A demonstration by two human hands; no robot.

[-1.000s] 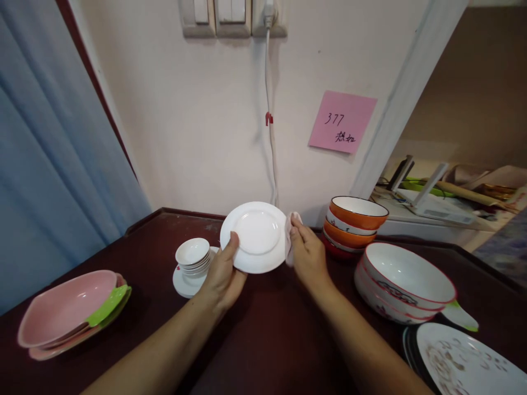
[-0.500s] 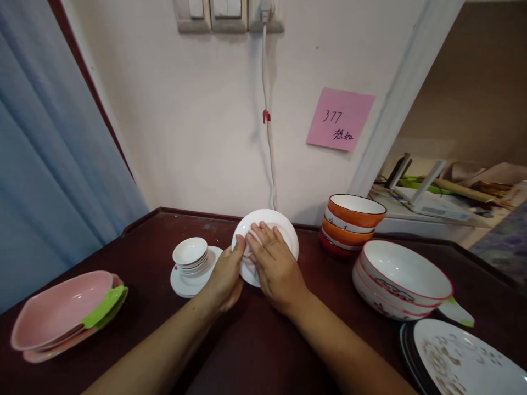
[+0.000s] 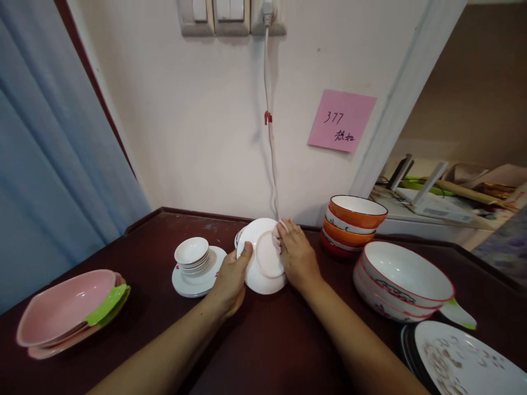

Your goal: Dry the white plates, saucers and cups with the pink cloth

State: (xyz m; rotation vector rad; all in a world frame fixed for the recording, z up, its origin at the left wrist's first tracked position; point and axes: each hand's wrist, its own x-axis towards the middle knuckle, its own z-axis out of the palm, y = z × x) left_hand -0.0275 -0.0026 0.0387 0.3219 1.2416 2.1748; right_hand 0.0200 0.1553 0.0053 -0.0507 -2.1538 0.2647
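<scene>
My left hand grips the left rim of a white plate, held tilted above the dark table with its underside toward me. On the plate's right side rests my right hand, fingers closed on a small pale cloth pressed against the plate. Only a scrap of the cloth shows past the fingertips.
A stack of small white cups and saucers sits left of the plate. Orange bowls and large white red-rimmed bowls stand to the right, a patterned plate at the near right. Pink dishes lie at the far left. A white cable hangs down the wall.
The plate has been turned over, from face toward me to underside toward me. My right hand went from the plate's right edge, across its face, to its right side again.
</scene>
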